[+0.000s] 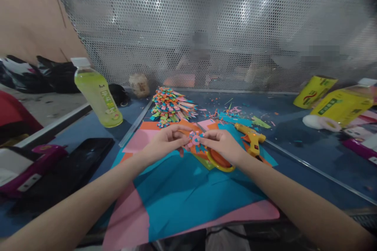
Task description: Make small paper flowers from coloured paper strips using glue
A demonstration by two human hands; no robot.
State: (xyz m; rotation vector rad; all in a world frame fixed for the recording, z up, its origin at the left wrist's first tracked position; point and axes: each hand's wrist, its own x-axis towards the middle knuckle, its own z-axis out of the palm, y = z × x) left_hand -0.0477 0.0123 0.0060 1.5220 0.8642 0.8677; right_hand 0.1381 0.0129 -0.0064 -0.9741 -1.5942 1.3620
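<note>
A small paper flower, with a pink ring at its centre and blue and pink strips around it, is pinched between my two hands. My left hand grips its left edge, fingers closed. On its other side my right hand holds the rim between thumb and fingers. Under the hands lie blue paper sheets over pink paper. Scissors with yellow and orange handles rest partly hidden below my right hand. A yellow glue gun lies just to the right.
Behind my hands stands a cone-shaped pile of coloured paper strips, with paper scraps beside it. A drink bottle, a dark phone-like slab and a purple stapler-like tool are left. Yellow packages sit right, before a perforated metal screen.
</note>
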